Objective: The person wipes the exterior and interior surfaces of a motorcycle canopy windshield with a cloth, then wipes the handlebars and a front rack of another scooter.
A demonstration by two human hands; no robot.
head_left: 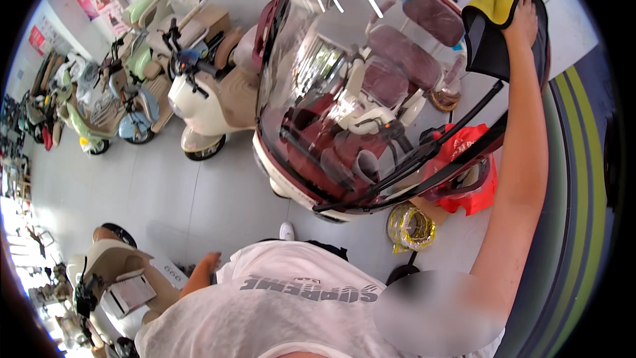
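My right arm reaches up and forward, and my right hand [523, 21] holds a yellow and dark grey cloth [489, 5] at the upper right edge of a maroon enclosed small vehicle. The cloth is folded over, with its dark side hanging down beside the windshield [311, 86]. Across the curved, clear windshield, light reflections show, and a black wiper [474, 109] lies along its right part. Maroon seats [391, 46] and handlebars are visible through it. Low at my left side hangs my left hand [210, 262], loosely open with nothing visible in it.
Several scooters, one cream [205, 96] and one light blue [136, 119], stand to the left. A beige scooter [109, 258] is near my left side. By the vehicle's front right sit a red bag [487, 182] and a yellow-wrapped roll [399, 229]. Grey floor [232, 192] lies between.
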